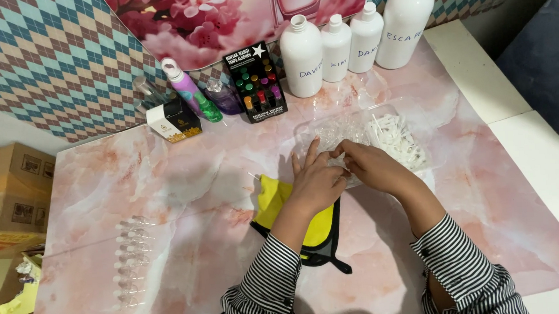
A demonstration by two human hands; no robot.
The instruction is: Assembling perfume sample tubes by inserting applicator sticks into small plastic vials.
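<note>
My left hand (316,180) and my right hand (372,165) meet at the near edge of a clear plastic tray (329,132) on the pink marble-patterned table (185,181). The fingertips of both hands pinch at something small and clear; I cannot make out what it is. The tray holds small clear pieces on its left and a heap of white spray tubes (400,141) on its right. A yellow cloth with black trim (309,229) lies under my left wrist. A row of several small clear vials (132,260) lies at the table's left.
Several white plastic bottles (350,42) stand at the back right. A black display card of coloured vials (256,82), a purple spray bottle (186,88) and a small black-and-white box (174,121) stand at the back. Cardboard boxes (14,196) sit left of the table.
</note>
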